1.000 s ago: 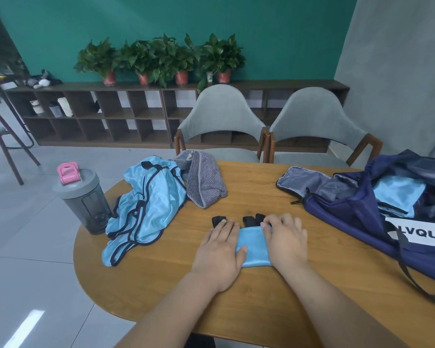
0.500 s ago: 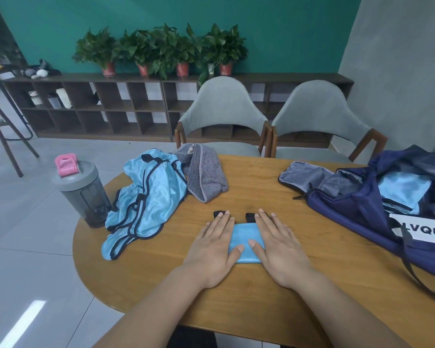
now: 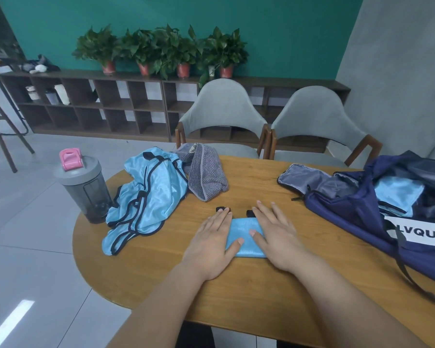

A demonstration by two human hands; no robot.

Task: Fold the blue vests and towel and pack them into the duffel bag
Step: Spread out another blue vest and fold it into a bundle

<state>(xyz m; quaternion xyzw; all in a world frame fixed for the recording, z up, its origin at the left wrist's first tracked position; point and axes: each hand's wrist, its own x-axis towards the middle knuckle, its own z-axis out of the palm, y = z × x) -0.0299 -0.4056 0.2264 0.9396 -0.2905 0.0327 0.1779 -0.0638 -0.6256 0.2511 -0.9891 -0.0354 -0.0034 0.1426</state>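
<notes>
The oval wooden table [image 3: 261,187] carried all task items. Two grey chairs [image 3: 224,106] stood behind its far edge.

The bag [image 3: 349,217], navy with a white label, lay on the right side of the table. Its main opening and an end flap were unzipped and open. A packed vest [image 3: 399,194], folded flat, lay inside the main opening.

The loose vest [image 3: 151,194], light blue with dark trim, lay crumpled on the left side of the table. Its lower edge hung at the table rim.

The bottle [image 3: 86,192], dark with a grey lid and a pink cap, stood upright at the left rim, just beside the loose vest.

The towel [image 3: 206,177], grey and striped, lay bunched at the far edge, touching the right side of the loose vest.

The left hand [image 3: 211,244] lay palm down, its fingers straight and close together. The right hand [image 3: 278,234] lay palm down, its fingers straight and slightly spread.

The folded vest [image 3: 244,237] lay flat at the near centre of the table, between the loose vest and the bag. Each hand pressed one side of it, with both thumbs resting on the fabric. Black trim ends [image 3: 249,212] showed at its far edge, at the fingertips.
</notes>
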